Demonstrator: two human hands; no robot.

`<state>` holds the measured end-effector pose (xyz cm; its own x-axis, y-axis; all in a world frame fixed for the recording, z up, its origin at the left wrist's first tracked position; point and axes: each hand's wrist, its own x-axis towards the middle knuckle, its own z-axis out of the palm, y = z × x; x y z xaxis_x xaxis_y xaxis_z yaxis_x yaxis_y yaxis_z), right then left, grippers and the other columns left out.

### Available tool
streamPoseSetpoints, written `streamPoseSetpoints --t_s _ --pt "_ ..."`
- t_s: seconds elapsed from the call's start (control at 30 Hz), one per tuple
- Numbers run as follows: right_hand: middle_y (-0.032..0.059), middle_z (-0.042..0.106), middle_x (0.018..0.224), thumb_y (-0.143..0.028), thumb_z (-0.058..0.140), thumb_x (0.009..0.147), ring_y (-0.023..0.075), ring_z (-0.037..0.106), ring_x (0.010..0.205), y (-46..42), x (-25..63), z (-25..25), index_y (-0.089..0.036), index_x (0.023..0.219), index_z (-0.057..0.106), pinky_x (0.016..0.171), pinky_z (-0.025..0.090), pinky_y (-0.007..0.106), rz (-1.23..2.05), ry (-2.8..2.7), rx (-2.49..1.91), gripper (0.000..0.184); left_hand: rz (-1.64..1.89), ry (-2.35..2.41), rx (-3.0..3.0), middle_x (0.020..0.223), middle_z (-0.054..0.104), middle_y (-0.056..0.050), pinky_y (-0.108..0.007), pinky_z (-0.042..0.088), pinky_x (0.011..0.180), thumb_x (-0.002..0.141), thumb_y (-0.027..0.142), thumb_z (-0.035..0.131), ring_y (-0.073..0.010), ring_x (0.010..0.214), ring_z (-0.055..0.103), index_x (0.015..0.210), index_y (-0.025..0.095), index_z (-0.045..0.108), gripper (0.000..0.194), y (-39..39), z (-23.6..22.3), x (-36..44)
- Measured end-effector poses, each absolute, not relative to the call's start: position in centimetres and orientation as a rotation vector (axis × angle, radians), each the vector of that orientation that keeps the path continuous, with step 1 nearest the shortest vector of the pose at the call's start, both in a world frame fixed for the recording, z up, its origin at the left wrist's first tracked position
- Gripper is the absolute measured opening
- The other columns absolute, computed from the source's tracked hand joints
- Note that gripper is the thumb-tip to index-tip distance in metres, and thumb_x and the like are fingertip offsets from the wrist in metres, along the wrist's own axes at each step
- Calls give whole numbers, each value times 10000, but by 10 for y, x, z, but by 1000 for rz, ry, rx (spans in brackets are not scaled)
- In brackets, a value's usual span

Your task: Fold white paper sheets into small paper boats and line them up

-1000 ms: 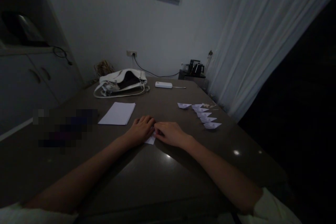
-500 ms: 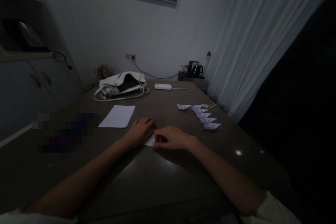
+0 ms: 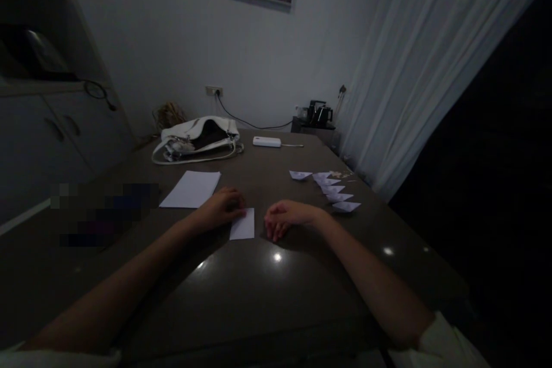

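A small folded sheet of white paper (image 3: pixel 243 226) lies on the dark table in front of me. My left hand (image 3: pixel 224 207) is at its upper left edge, with thumb and bent fingers closed on the paper there. Just right of the paper, apart from it, my right hand (image 3: pixel 282 219) rests low over the table, its fingers loosely bent with small gaps and nothing visible in them. A stack of white paper (image 3: pixel 192 188) lies beyond my left forearm. Several folded paper boats (image 3: pixel 346 206) stand in a slanting row at the right.
A white handbag (image 3: pixel 202 135) sits at the table's far left, beside a white power bank (image 3: pixel 266 142) with a short cable. Small pale scraps (image 3: pixel 338 174) lie behind the boats. A black kettle (image 3: pixel 322 115) stands beyond the table, near the white curtain (image 3: pixel 388 69).
My right hand has come off the paper and moved right. My left hand has shifted left and down to the paper's edge, uncovering more of the sheet.
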<state>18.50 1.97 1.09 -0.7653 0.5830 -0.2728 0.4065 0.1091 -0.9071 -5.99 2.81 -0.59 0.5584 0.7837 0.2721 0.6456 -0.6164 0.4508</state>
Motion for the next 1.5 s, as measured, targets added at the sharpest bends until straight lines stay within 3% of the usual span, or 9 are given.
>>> streamPoseSetpoints --t_s 0.07,0.13,0.3,0.63,0.93,1.07,1.23,1.37,1.5 --pt "70 664 845 -335 572 825 140 635 767 23 185 11 -136 799 572 702 476 253 1117 -2156 -983 200 692 1245 2362 844 630 -61 -314 441 721 774 426 553 -214 802 580 804 171 608 263 26 -4 -59" --pt "59 655 856 -246 569 825 136 615 793 26 187 12 -140 821 596 720 454 246 720 -2157 -956 110 726 1320 2228 819 640 -55 -304 444 666 776 442 537 -205 739 587 820 167 604 286 24 -2 -58" --pt "17 626 739 -187 557 827 106 559 643 21 187 13 -159 836 615 612 388 214 391 -2289 -1032 65 827 1387 2085 731 631 -39 -287 423 606 736 486 571 -199 686 577 785 156 596 335 24 -1 -54" --pt "16 619 751 -354 599 819 110 569 649 0 162 6 -165 905 591 603 416 213 671 -2308 -928 208 773 1162 1714 567 581 9 -235 394 472 675 582 611 -132 487 523 814 123 627 480 14 0 -39" --pt "23 621 754 -412 654 747 125 594 661 3 161 -1 -161 827 536 601 457 239 862 -2077 -954 288 705 903 1712 942 687 -75 -318 487 739 720 458 656 -201 800 625 1009 131 635 437 7 0 -34" --pt "25 623 809 -325 669 730 132 602 713 4 161 -2 -175 858 501 647 475 262 918 -2047 -941 259 733 904 1811 1023 675 -104 -375 473 836 719 438 663 -245 925 620 1053 125 617 460 7 -1 -35" --pt "-4 578 840 -70 589 670 110 586 708 10 161 -1 -188 910 466 661 472 248 1039 -1877 -934 295 807 962 1842 1081 651 -117 -399 455 875 707 411 672 -261 989 599 1099 120 600 494 17 -8 -41" --pt "-21 551 820 -46 560 643 88 545 629 14 163 4 -201 940 454 571 448 203 1284 -1605 -1000 351 827 1108 1797 1004 673 -99 -353 483 755 688 458 665 -249 878 621 1086 115 617 528 20 -5 -44" --pt "-9 554 836 -66 577 644 111 555 702 13 166 9 -203 944 477 588 466 207 1529 -1423 -903 344 810 1124 1641 931 684 -81 -298 475 622 687 458 673 -222 770 624 1148 132 591 570 12 4 -42"
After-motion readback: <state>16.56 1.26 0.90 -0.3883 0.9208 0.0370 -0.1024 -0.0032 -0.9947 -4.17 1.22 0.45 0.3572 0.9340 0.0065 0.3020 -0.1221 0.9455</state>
